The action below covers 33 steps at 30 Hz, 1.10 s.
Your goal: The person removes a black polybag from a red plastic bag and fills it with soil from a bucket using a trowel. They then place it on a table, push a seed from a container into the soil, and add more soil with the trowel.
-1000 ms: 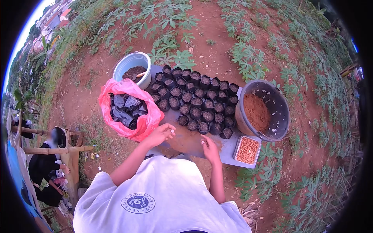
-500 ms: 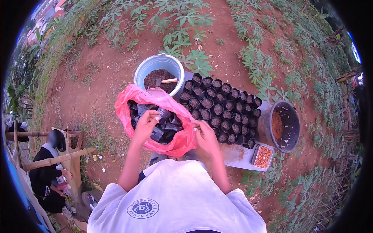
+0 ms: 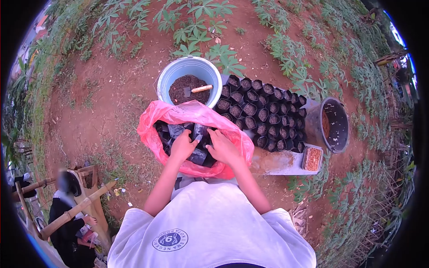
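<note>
Both hands are inside the mouth of a pink plastic bag (image 3: pixel 241 134), which holds many black plastic pouches (image 3: pixel 198 156). My left hand (image 3: pixel 183 146) has its fingers on the pouches near the middle of the bag; whether it grips one is hard to make out. Just to its right, my right hand (image 3: pixel 221 146) reaches in with its fingers apart, touching the pouches. Behind the bag stands a light blue bucket (image 3: pixel 216 80) of dark soil, with a wooden-handled trowel (image 3: pixel 202 89) lying in it.
Rows of soil-filled black pouches (image 3: pixel 262 115) stand on a grey board (image 3: pixel 281 165) at the right. Beside them are a tilted dark bucket (image 3: pixel 342 129) and a clear tub of orange-brown grains (image 3: pixel 312 159). Another person (image 3: pixel 67 223) is by a bamboo frame (image 3: pixel 76 210) at lower left.
My right hand has left the bag's right rim and moved in among the pouches beside my left hand. The camera view has shifted and the bag's mouth is wider.
</note>
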Each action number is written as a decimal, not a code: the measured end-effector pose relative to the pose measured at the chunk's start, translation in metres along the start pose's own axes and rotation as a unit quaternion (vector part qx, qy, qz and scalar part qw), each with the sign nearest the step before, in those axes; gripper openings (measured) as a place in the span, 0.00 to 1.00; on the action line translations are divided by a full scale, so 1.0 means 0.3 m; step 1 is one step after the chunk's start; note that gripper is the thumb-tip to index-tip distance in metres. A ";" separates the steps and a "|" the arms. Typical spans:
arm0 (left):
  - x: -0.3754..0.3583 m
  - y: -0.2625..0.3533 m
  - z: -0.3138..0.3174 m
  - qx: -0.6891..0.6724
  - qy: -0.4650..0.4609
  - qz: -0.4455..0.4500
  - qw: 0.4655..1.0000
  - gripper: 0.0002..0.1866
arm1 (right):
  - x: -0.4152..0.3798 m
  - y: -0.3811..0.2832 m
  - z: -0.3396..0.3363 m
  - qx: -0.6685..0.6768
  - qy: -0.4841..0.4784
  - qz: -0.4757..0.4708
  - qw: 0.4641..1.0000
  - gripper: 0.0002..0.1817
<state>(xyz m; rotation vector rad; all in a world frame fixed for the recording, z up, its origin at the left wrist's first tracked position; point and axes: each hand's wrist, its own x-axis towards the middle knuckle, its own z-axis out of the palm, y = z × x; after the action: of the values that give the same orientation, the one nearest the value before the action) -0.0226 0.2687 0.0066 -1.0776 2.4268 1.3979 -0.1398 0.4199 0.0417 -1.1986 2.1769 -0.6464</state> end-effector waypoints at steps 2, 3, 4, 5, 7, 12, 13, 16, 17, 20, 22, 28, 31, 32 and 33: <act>0.016 0.031 -0.011 0.039 -0.026 -0.049 0.998 0.28 | 0.023 0.009 0.030 -0.026 0.016 0.016 0.999 0.36; 0.027 0.012 0.005 0.047 -0.023 -0.034 0.998 0.28 | 0.031 0.020 0.051 -0.039 0.037 0.011 0.998 0.37; 0.031 0.000 0.018 0.052 -0.022 -0.024 0.998 0.28 | 0.046 0.029 0.062 -0.052 0.061 0.004 0.997 0.38; 0.035 -0.007 0.028 0.061 -0.017 -0.008 0.998 0.27 | 0.064 0.037 0.066 -0.054 0.076 0.003 0.996 0.38; 0.023 0.001 0.027 0.067 -0.009 0.018 0.998 0.26 | 0.073 0.051 0.085 -0.042 0.059 0.015 0.997 0.40; -0.006 -0.016 0.031 0.049 0.020 0.068 0.996 0.21 | 0.066 0.036 0.081 0.007 0.070 0.020 0.997 0.17; -0.011 -0.020 0.032 0.044 0.028 0.076 0.996 0.20 | 0.062 0.035 0.079 0.020 0.070 0.028 0.997 0.17; -0.026 -0.045 0.035 0.026 0.043 0.102 0.994 0.20 | 0.040 0.040 0.073 0.029 0.084 -0.014 0.996 0.16; -0.024 -0.053 0.031 0.018 0.026 0.099 0.995 0.20 | 0.031 0.042 0.076 0.036 0.092 -0.023 0.995 0.15; -0.043 -0.028 -0.023 -0.012 -0.032 0.095 0.995 0.19 | 0.005 0.044 0.081 0.036 0.118 -0.044 0.991 0.13; -0.032 -0.032 -0.047 -0.031 -0.072 0.094 0.993 0.19 | -0.024 0.016 0.056 0.044 0.124 -0.049 0.990 0.11; -0.039 0.017 -0.098 -0.232 -0.148 0.025 0.961 0.16 | -0.100 -0.069 0.009 0.042 0.136 -0.103 0.984 0.08; -0.065 0.086 -0.122 -0.258 -0.196 0.015 0.946 0.16 | -0.114 -0.091 -0.022 0.029 0.169 -0.143 0.975 0.08; -0.077 0.112 -0.134 -0.268 -0.217 -0.001 0.938 0.16 | -0.117 -0.098 -0.039 0.024 0.173 -0.146 0.974 0.08; -0.074 0.121 -0.139 -0.291 -0.233 -0.006 0.928 0.18 | -0.121 -0.106 -0.053 0.024 0.191 -0.158 0.969 0.08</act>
<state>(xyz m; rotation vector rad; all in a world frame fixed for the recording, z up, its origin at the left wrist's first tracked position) -0.0204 0.2579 0.0652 -0.7151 1.7072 2.1489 -0.1157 0.4381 0.0826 -1.5116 2.2726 -1.1398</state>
